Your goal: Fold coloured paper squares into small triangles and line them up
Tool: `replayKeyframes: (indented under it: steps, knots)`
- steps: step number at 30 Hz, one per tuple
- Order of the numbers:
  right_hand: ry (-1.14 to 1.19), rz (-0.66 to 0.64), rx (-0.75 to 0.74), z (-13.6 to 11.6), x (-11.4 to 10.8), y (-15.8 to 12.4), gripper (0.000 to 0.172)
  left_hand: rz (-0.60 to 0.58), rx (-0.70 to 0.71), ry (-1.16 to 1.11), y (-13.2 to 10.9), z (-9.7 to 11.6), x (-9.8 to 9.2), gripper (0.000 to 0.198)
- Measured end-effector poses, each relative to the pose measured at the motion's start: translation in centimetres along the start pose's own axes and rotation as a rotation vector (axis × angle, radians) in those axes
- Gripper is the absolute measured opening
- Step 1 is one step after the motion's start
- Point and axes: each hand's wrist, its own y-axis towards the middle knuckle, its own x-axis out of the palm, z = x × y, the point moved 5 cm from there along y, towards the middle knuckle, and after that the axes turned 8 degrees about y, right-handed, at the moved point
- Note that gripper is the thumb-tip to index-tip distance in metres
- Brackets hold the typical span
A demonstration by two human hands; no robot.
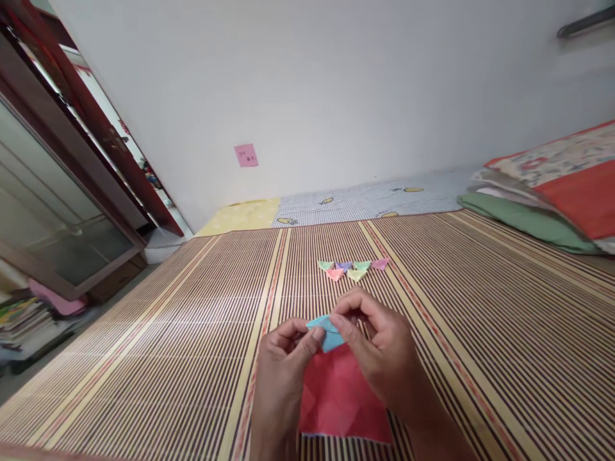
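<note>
Both my hands pinch a small folded blue paper piece just above the striped bamboo mat. My left hand grips its left corner between thumb and fingers. My right hand holds its right side with curled fingers. Under my hands lies a creased red paper sheet. Farther away on the mat, several small folded paper triangles in green, purple, pink and yellow sit in two short rows.
A stack of folded bedding and a green pillow lies at the right. A checked sheet covers the far end by the white wall, which bears a pink sticky note. A glass-fronted cabinet and books stand at the left.
</note>
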Motion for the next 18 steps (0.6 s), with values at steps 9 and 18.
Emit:
replayKeyframes:
  steps: [9, 18]
  knots:
    - [0.017, 0.017, -0.037, -0.3, -0.1, -0.1, 0.012, 0.031, 0.049, -0.045, -0.5, 0.4, 1.1, 0.017]
    - [0.231, -0.104, 0.207, 0.8, 0.6, 0.1, 0.012, -0.13, 0.011, 0.06, -0.6, 0.7, 1.2, 0.016]
